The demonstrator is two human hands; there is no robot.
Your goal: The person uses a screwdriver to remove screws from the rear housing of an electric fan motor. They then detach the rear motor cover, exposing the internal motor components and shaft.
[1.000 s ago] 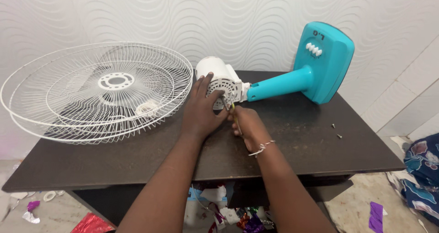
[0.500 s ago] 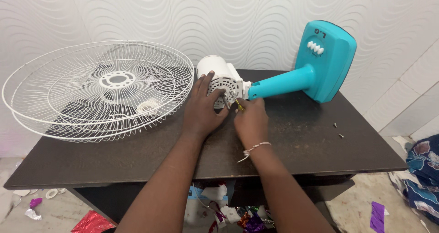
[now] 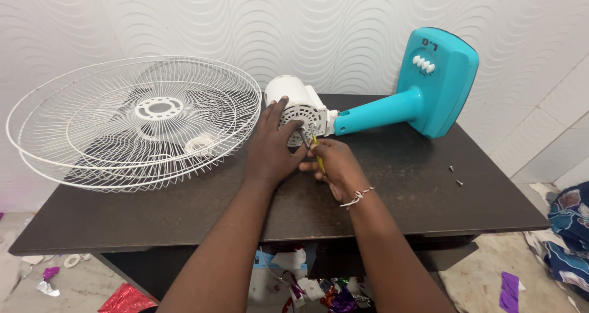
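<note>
Your right hand is closed round a small yellow-handled screwdriver, shaft pointing up and away from you, tip at the vented face of the white motor housing. Exact seat of the tip on a screw: can't tell, fingers hide it.

Your left hand is pressed flat on the housing's near face, fingers spread over the vents, thumb side toward the driver. It's bracing, not wrapped round anything.

The housing lies on its side at the back-centre of the dark table, directly ahead of both hands. Its long axis runs left-right w/ the teal fan stand, neck going right to the base propped up near the wall. Both hands are on it; the right is the one working, approaching from the near side, so the driver's line is roughly square to the fan's axis.

Left of the housing, just beside your left hand, sit the two white wire fan guards, overhanging the table's left edge. Right side is roomier: two loose screws lie well apart from your hands, near the right edge. The wall is close behind.
</note>
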